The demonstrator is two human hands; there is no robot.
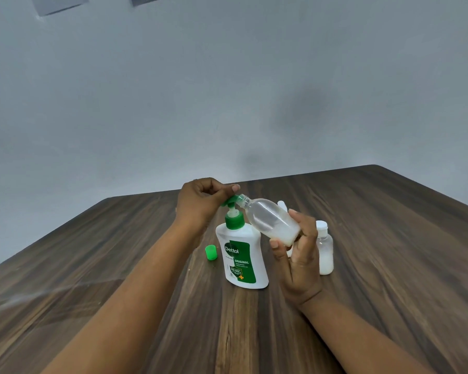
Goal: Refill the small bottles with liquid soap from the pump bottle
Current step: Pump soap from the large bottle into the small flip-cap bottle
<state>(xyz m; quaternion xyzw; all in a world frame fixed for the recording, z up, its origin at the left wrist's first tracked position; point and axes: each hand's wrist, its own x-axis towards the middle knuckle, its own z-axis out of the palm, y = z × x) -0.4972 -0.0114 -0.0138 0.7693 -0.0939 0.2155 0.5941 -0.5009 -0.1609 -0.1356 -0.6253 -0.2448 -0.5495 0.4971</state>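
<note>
left hand (200, 203): fingers pinching pump bottle (243, 263) head
right hand (300, 263): fingers gripping tilted small bottle (270, 220), mouth touching spout

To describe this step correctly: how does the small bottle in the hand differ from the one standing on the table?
The held bottle is tilted, open mouth at the pump nozzle; the standing bottle is upright on the table. The held bottle has no cap; the standing bottle has a white one. The right hand grips the held bottle; nothing touches the standing bottle. Both are clear, with whitish liquid inside.
</note>
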